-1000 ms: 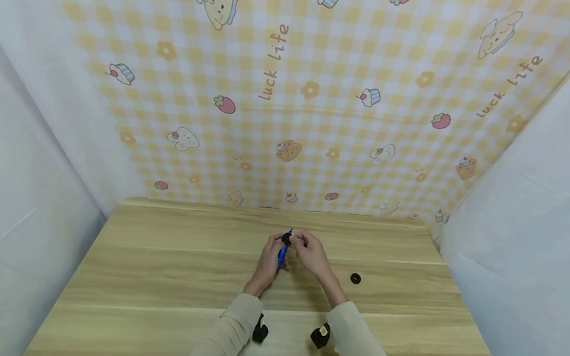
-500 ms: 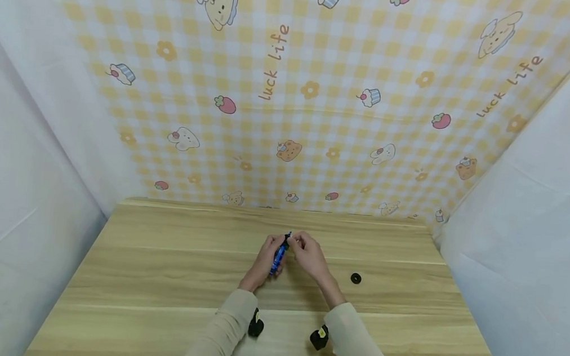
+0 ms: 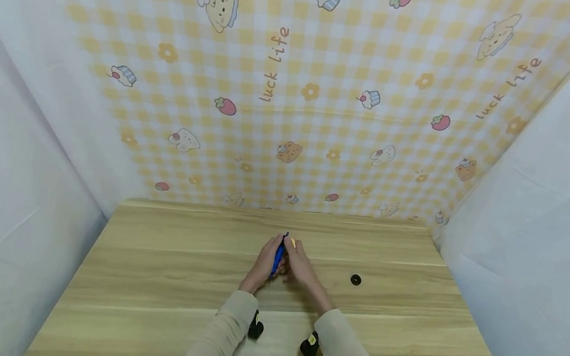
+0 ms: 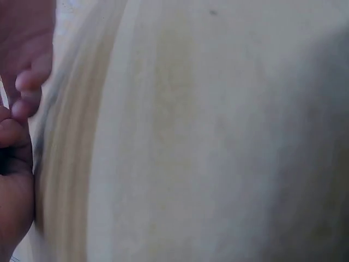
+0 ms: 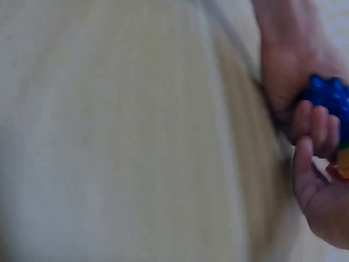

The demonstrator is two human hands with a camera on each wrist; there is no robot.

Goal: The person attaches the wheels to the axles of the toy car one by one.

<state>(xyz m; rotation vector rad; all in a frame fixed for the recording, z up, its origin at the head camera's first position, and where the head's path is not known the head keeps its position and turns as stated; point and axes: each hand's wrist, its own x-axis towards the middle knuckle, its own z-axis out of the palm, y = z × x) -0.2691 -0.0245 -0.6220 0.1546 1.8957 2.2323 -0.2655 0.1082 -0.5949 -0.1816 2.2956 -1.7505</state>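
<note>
In the head view, my left hand (image 3: 263, 262) grips a long blue toy (image 3: 277, 260) with its fingers curled round it. My right hand (image 3: 302, 267) closes on the toy's other side, near a small yellow part (image 3: 293, 243) at its far end. From the right wrist, the toy's blue studded body (image 5: 330, 98) shows in the left hand (image 5: 292, 71), above an orange part (image 5: 343, 161) with red beside it; the right hand (image 5: 330, 210) holds that end. Both hands' fingertips meet in the left wrist view, where the toy is hidden.
A black ring (image 3: 355, 280) lies on the wooden table (image 3: 181, 259), right of the hands. White sheets (image 3: 15, 177) hang at both sides, and a yellow checked cloth (image 3: 290, 122) hangs behind. Black wrist devices (image 3: 309, 347) sit under the sleeves.
My right hand has come down and closer to the left, from pinching at the toy's tip to lying along its side. My left hand has shifted slightly left, and the toy has turned.
</note>
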